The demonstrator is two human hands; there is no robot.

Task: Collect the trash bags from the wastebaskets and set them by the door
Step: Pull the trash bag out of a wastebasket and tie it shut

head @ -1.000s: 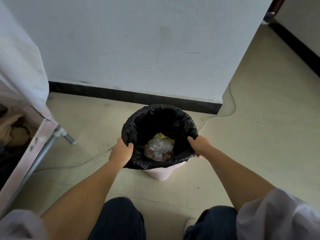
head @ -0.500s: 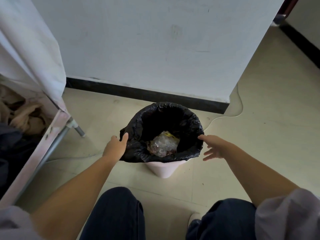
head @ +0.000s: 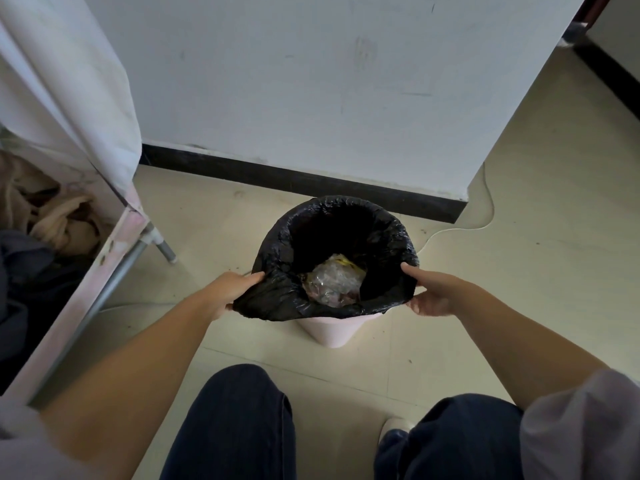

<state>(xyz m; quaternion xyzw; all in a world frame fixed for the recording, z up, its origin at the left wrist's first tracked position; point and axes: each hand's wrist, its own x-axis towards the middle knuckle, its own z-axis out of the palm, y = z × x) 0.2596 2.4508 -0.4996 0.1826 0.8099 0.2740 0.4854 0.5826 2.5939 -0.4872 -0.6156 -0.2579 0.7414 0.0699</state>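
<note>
We pinch the black trash bag [head: 277,299] at its folded-over rim, left hand [head: 230,292] on the left, right hand [head: 433,292] on the right, level across the pink wastebasket [head: 329,329], so lifting goes straight up.

trash bag [head: 277,299]: glossy crinkled black plastic | wastebasket [head: 332,329]: smooth pink plastic | floor [head: 519,271]: smooth tile

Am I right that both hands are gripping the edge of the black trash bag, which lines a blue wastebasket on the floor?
Not quite: the wastebasket is pale pink, not blue, as the head view shows below the bag. The rest holds: the left hand and the right hand each grip the edge of the black trash bag, and the basket stands on the floor.
</note>
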